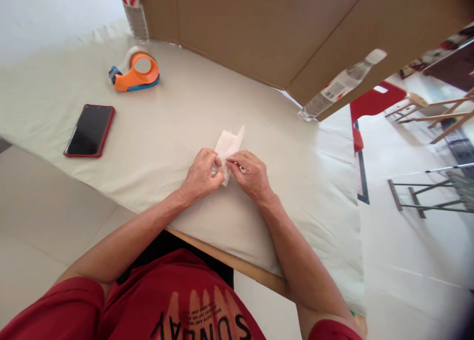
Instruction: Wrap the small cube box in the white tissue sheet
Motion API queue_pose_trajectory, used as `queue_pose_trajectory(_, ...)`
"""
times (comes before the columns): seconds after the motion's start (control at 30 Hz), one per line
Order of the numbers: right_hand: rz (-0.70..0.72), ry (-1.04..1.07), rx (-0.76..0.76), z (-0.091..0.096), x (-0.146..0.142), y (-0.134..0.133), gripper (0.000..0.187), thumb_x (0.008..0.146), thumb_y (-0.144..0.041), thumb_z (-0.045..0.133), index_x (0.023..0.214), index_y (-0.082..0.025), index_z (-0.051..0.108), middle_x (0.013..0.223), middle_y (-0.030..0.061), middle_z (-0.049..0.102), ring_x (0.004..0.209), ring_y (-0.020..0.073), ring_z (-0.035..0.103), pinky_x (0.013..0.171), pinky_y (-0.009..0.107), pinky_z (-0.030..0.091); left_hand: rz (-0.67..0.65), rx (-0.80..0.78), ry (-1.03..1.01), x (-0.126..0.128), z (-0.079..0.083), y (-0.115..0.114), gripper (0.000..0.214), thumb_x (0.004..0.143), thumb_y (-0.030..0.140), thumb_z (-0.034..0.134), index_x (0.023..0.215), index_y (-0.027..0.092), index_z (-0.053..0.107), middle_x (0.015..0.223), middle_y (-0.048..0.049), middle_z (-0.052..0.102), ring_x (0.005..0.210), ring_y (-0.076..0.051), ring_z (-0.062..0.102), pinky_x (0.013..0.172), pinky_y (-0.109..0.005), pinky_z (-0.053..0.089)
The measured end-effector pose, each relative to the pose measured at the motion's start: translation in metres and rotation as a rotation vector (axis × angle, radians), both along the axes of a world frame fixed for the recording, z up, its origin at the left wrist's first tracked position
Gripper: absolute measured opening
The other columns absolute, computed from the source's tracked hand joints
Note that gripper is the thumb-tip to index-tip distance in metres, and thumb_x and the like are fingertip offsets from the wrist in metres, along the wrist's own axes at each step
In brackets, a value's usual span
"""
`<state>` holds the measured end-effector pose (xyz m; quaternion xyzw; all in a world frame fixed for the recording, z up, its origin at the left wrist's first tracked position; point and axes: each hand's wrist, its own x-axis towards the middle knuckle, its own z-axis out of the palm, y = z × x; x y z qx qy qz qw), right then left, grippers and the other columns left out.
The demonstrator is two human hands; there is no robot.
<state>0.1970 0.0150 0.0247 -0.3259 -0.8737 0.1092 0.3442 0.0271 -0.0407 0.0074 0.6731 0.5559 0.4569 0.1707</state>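
Observation:
A small piece of white tissue paper [228,143] lies crumpled on the pale cloth-covered table [166,132], its near end gathered between both hands. My left hand [200,176] pinches the near left part of the paper with fingers curled. My right hand [251,174] pinches the near right part, thumb and forefinger pressed on it. The far end of the paper sticks up past my fingers. Both hands rest low on the cloth, almost touching each other.
A red-cased phone [90,130] lies face up at the left. An orange tape dispenser [135,73] sits at the back left beside a plastic bottle [134,11]. A large cardboard box [266,28] stands behind, with a second bottle [338,87] leaning on it. Chairs stand at right.

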Motion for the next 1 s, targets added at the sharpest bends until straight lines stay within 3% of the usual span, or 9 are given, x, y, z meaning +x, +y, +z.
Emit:
queue_pose_trajectory(0.17,-0.013,-0.076,0.009,-0.008,-0.004,0.001,0.02,0.096,-0.023,0.055,0.093,-0.022,0.074,0.09,0.0065,0.071,0.085,0.019,0.064,0.077,0.03,0.05,0.061,0.153,0.096,0.0,-0.003,-0.002,0.017,0.077,0.012,0.061,0.092,0.019,0.057,0.108,-0.0108,0.061,0.106,-0.024,0.06,0.093,-0.039,0.052)
queue_pose_trajectory(0.3,0.003,-0.084,-0.072,-0.01,-0.005,0.008,0.017,0.094,-0.026,0.06,0.093,-0.023,0.077,0.091,0.0062,0.072,0.088,0.0211,0.065,0.083,0.035,0.049,0.02,0.253,0.229,-0.001,0.001,-0.003,0.014,0.078,0.009,0.059,0.088,0.019,0.06,0.101,-0.0095,0.066,0.097,-0.024,0.059,0.089,-0.04,0.051)
queue_pose_trajectory(0.4,0.036,-0.039,-0.16,-0.007,-0.001,0.012,0.017,0.091,-0.02,0.061,0.093,-0.025,0.077,0.093,0.0051,0.073,0.09,0.0211,0.066,0.086,0.036,0.05,-0.003,0.251,0.263,-0.001,0.003,-0.002,0.013,0.079,0.007,0.058,0.085,0.019,0.06,0.093,-0.008,0.066,0.091,-0.023,0.058,0.084,-0.037,0.051)
queue_pose_trajectory(0.6,-0.12,0.169,-0.267,0.002,0.009,0.008,0.018,0.089,-0.02,0.058,0.093,-0.021,0.075,0.085,0.0039,0.072,0.071,0.0154,0.062,0.071,0.03,0.05,-0.008,0.226,0.237,-0.001,0.001,-0.002,0.011,0.079,0.009,0.059,0.085,0.018,0.061,0.098,-0.0095,0.066,0.093,-0.023,0.058,0.082,-0.035,0.053)
queue_pose_trajectory(0.73,-0.083,0.134,-0.254,0.006,0.007,0.006,0.019,0.089,-0.019,0.057,0.094,-0.021,0.075,0.087,0.0044,0.072,0.074,0.0156,0.063,0.074,0.03,0.051,0.009,0.193,0.23,-0.001,0.0,-0.002,0.01,0.08,0.011,0.059,0.086,0.019,0.061,0.109,-0.0113,0.066,0.1,-0.024,0.059,0.087,-0.038,0.052)
queue_pose_trajectory(1.0,-0.035,0.043,-0.235,-0.008,-0.002,0.011,0.027,0.091,-0.015,0.051,0.098,-0.023,0.075,0.094,0.0064,0.074,0.09,0.0202,0.067,0.086,0.035,0.053,-0.04,0.139,0.215,-0.003,-0.003,0.002,0.011,0.079,0.012,0.055,0.087,0.019,0.058,0.094,-0.0084,0.068,0.093,-0.024,0.06,0.085,-0.038,0.052)
